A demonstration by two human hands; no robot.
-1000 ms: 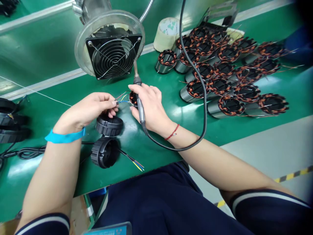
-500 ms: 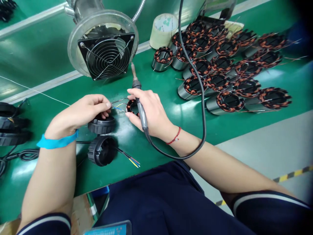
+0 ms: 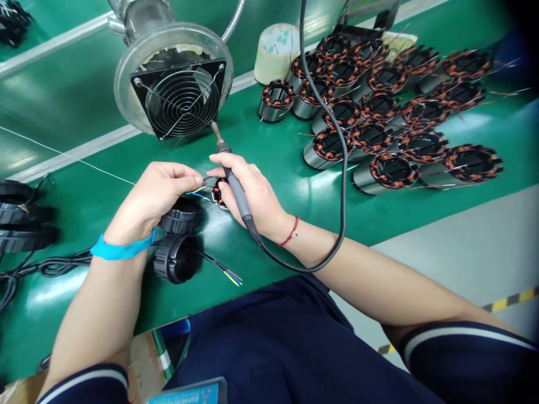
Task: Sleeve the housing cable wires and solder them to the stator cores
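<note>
My left hand (image 3: 158, 193) pinches thin coloured wires (image 3: 197, 191) that run from a black round cap (image 3: 182, 214) under it. My right hand (image 3: 252, 193) is closed around a soldering iron (image 3: 231, 174), whose tip points up toward the fan, and its fingers also steady a small copper-wound stator (image 3: 218, 195) standing on the green table. The two hands almost touch at the wires. A second black cap (image 3: 177, 259) with a wire tail lies just in front of my left wrist.
A fume-extractor fan (image 3: 181, 95) stands close behind the hands. Several wound stators (image 3: 379, 129) lie at the back right beside a tape roll (image 3: 275, 50). Black caps and cables (image 3: 21, 213) lie at the left. The iron's cord (image 3: 337, 168) loops to the right.
Both hands have drawn closer together and shifted slightly left. The iron's tip now points nearer the fan. The view has tilted a little.
</note>
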